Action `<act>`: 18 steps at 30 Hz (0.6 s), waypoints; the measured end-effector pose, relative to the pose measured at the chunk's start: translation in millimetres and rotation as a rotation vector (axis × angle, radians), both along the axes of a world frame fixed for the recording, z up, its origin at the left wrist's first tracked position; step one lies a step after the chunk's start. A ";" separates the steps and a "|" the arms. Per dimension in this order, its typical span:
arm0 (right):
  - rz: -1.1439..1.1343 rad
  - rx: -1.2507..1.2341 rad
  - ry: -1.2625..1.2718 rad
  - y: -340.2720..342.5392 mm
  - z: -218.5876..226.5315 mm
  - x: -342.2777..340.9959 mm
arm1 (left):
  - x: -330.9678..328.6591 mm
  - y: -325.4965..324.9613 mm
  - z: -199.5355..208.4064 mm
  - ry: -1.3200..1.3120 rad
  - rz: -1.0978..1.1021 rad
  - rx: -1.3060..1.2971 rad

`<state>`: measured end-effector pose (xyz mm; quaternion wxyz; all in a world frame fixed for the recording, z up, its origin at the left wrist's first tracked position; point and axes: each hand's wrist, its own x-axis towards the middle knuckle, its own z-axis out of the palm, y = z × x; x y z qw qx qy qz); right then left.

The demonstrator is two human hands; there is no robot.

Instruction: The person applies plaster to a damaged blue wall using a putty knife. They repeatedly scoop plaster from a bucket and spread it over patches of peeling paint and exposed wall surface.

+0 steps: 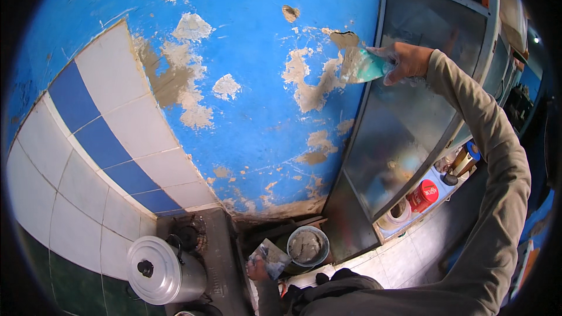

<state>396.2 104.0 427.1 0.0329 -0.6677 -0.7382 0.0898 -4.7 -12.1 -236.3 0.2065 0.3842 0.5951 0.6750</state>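
My right hand (405, 63), in what looks like a thin clear glove, grips a green putty knife (366, 67). Its paste-smeared blade lies against the blue wall (252, 76), over a rough patch of grey filler (310, 85) near the cabinet. Low down, my left hand (256, 268) is closed on a flat, paste-stained plate (270, 256), held beside a bucket of grey paste (307, 247). More bare and filled patches (175, 76) mark the wall to the left, along the tile edge.
A lidded metal pot (167, 272) stands on the dark stove (216, 257) at lower left, beside white and blue tiles (117, 99). A glass-panelled cabinet (404, 105) rises at right. A red can (422, 195) and other containers sit on its low shelf.
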 end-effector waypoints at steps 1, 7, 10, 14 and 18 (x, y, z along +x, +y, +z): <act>0.027 0.069 -0.110 4.8 -1.9 1.6 | -0.3 -0.9 6.0 -0.050 0.041 -0.082; 0.157 0.440 -0.675 26.1 15.6 17.0 | 0.6 -13.6 41.3 -0.186 -0.082 -0.200; 0.023 0.435 -0.840 28.9 39.6 -7.3 | 3.7 -20.5 82.5 -0.321 -0.160 -0.171; 0.045 0.523 -1.091 48.2 62.2 -9.0 | 1.7 -26.2 66.5 -0.485 -0.341 -0.213; 0.071 0.612 -1.117 69.9 56.9 -21.3 | 9.5 -29.2 73.3 -0.656 -0.373 -0.058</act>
